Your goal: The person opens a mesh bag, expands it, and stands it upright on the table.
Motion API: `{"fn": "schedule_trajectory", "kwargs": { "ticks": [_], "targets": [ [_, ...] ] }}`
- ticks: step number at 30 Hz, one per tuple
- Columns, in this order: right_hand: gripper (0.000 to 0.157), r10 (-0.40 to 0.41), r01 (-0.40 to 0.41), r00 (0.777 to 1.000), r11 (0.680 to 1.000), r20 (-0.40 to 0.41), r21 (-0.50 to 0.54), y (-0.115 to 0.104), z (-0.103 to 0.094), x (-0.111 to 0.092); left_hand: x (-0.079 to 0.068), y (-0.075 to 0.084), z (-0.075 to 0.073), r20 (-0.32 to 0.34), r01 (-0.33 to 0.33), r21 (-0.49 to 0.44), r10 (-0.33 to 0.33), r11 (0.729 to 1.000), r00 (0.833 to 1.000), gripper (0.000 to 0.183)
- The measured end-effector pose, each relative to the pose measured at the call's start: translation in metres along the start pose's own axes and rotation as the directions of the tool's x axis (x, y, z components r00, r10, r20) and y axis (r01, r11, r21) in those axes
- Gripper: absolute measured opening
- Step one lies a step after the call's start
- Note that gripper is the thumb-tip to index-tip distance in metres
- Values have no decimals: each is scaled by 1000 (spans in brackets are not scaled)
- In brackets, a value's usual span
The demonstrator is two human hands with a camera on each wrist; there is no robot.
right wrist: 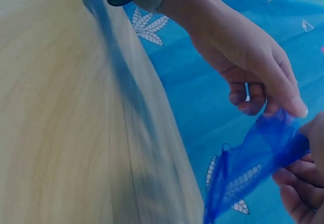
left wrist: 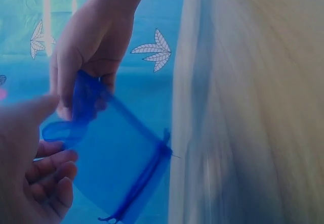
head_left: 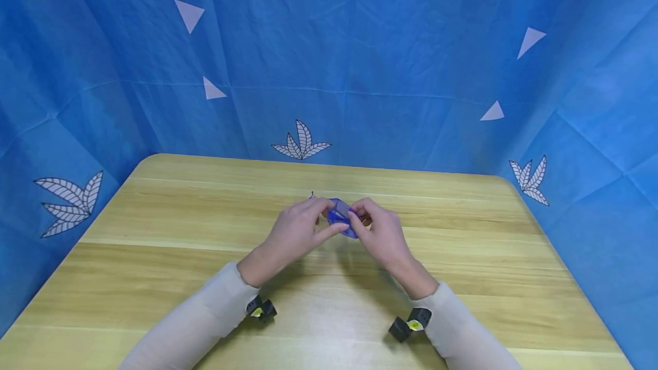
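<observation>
A small sheer blue drawstring pouch (head_left: pixel 339 212) is held up between both hands above the table, with its see-through fabric spread. My left hand (head_left: pixel 294 226) pinches one edge of it between thumb and fingers. Opposite, my right hand (head_left: pixel 381 232) pinches the other edge, fingertips close to the left thumb. In the left wrist view the pouch (left wrist: pixel 121 158) hangs down from the right hand (left wrist: pixel 91 42), and dark cords run along its gathered end. The right wrist view shows the fabric (right wrist: pixel 258 148) stretched below the left hand's (right wrist: pixel 248 57) fingertips. Whether anything is inside cannot be told.
A light wood-grain table (head_left: pixel 329 313) extends under both forearms. Blue curtains (head_left: pixel 349 61) with white leaf and triangle prints surround its back and sides. Small black cameras (head_left: pixel 411 324) are strapped at both wrists, below the sleeves.
</observation>
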State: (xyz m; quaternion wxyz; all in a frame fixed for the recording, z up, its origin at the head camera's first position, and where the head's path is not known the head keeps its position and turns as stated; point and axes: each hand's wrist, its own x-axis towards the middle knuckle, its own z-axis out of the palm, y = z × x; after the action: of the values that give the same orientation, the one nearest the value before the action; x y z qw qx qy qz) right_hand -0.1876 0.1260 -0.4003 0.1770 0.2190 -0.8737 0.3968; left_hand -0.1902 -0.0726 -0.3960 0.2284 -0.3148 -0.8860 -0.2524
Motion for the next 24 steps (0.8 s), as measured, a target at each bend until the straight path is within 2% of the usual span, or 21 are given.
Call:
{"fn": "schedule_trajectory", "kwargs": {
  "ticks": [4, 10, 13, 20, 24],
  "targets": [
    [4, -20, 20, 999, 1000, 39, 4, -2, 2, -2, 0, 1, 0, -9, 16, 13, -16, 1000, 1000, 29],
    [8, -31, 31, 998, 999, 60, -10, -2, 3, -2, -1, 1, 0, -19, -44, 41, 44, 998, 999, 17],
    [7, -56, 57, 997, 998, 51, -9, -2, 3, -2, -1, 1, 0, -21, -63, 53, 64, 997, 998, 16],
    [5, -119, 119, 992, 993, 37, 16, -4, 3, -3, -3, -1, 0, -62, -58, 93, 64, 994, 996, 15],
    [4, -142, 141, 989, 990, 42, 26, -5, 4, -4, -4, -3, 1, -84, -50, 119, 60, 992, 995, 22]
  ]
}}
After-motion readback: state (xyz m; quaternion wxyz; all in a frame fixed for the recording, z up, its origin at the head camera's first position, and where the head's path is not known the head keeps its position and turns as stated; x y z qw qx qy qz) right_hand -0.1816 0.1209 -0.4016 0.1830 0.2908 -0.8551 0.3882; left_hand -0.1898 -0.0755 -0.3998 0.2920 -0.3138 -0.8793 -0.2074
